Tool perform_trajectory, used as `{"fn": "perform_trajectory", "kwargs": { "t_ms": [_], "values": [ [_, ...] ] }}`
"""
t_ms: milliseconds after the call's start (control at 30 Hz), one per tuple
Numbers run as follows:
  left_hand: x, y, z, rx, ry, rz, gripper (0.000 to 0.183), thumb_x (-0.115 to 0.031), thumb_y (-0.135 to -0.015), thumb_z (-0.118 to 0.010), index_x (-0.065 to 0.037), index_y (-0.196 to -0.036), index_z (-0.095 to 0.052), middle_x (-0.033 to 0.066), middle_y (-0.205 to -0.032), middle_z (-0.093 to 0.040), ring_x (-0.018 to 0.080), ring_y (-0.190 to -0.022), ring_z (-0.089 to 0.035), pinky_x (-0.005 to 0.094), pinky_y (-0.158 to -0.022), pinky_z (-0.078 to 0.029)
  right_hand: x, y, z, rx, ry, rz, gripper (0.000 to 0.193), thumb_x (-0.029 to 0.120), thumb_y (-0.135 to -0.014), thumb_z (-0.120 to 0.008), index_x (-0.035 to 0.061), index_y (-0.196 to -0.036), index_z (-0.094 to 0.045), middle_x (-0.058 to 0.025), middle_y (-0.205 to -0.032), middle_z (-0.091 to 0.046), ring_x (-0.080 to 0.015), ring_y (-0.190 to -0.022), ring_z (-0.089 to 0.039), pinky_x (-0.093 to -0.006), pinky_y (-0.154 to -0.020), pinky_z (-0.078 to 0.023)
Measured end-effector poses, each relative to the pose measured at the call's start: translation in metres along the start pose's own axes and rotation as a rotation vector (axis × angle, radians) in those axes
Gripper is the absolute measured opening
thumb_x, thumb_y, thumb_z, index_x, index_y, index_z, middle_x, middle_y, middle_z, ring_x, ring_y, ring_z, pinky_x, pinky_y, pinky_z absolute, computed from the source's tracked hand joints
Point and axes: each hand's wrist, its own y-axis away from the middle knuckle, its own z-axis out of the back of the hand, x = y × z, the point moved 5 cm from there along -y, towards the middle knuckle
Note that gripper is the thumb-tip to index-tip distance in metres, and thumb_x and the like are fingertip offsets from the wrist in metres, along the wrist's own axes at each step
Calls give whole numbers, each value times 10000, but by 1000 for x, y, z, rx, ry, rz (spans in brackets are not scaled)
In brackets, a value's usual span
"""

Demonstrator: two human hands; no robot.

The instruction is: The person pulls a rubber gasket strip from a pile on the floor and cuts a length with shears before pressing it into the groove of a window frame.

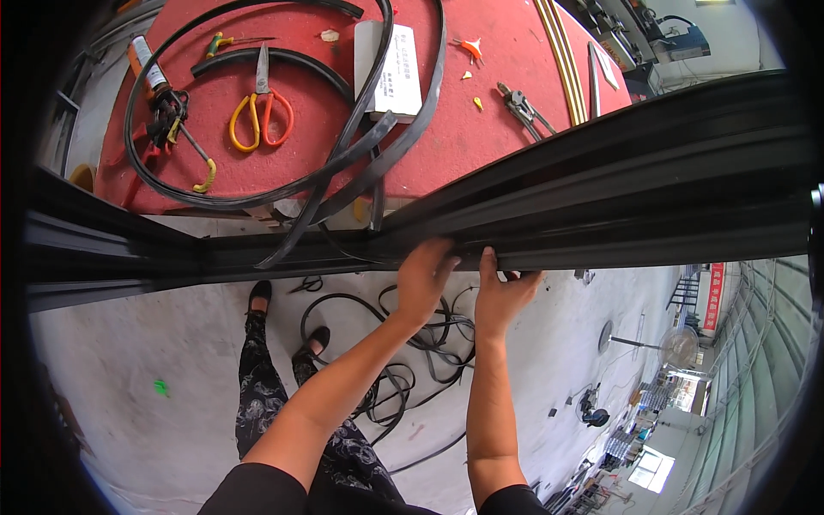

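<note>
A long black profiled frame (618, 193) spans the view from side to side, just past my hands. My left hand (422, 283) is at its near edge, slightly blurred, fingers curled down against the frame; what they press or pinch is hidden. A thin black strip (343, 249) runs along the frame toward this hand. Close by on the right, my right hand (506, 300) grips the frame's near edge, thumb up on its face and the other fingers partly hidden. Black rubber strip (257, 199) loops over the red table (481, 154), and its end hangs across the frame.
On the table lie scissors (260, 112), a caulking gun (167, 116), a screwdriver (225, 41), a white box (399, 73), pliers (522, 107) and an orange tool (470, 49). Tangled black strip (429, 339) lies on the floor near my feet. A standing fan (678, 348) is farther right.
</note>
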Motion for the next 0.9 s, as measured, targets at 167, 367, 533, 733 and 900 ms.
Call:
{"fn": "perform_trajectory", "kwargs": {
  "t_ms": [167, 367, 533, 733, 900],
  "values": [
    [29, 11, -4, -29, 9, 24, 340, -131, -845, -707, -8, -1153, -630, 149, -1109, -643, 337, -977, -629, 363, -825, -504, -16, 10, -12, 14, -64, -25, 619, 130, -760, -797, -72, -1235, -455, -171, -1118, -553, -265, -1014, -581, -355, -800, -527],
    [40, 13, -5, -43, 63, 85, 309, -182, -837, -708, 9, -1075, -656, 172, -1078, -647, 347, -955, -627, 390, -822, -502, -26, 11, -16, 17, -104, 2, 620, 118, -771, -794, -81, -1245, -446, -178, -1139, -551, -252, -1000, -588, -345, -800, -535],
    [47, 13, -3, -18, 97, 80, 314, -181, -834, -713, 1, -1085, -662, 172, -1065, -648, 337, -943, -634, 384, -821, -503, -27, 19, -23, -5, -141, 2, 591, 105, -773, -788, -90, -1214, -447, -179, -1089, -577, -250, -946, -610, -332, -784, -531],
    [52, 7, -1, 47, 67, 98, 319, -131, -828, -734, -6, -1114, -666, 144, -1096, -646, 305, -952, -652, 334, -824, -511, -35, 20, -28, 3, -132, 27, 558, 96, -765, -791, -98, -1174, -465, -170, -1060, -590, -242, -907, -622, -329, -765, -536],
    [49, 5, 2, 32, 56, 99, 312, -115, -801, -750, 5, -1079, -672, 150, -1061, -651, 306, -935, -655, 336, -807, -516, -42, 27, -32, -25, -76, -33, 543, 70, -753, -789, -97, -1160, -471, -174, -1042, -607, -238, -909, -624, -335, -781, -532]
  ]
}}
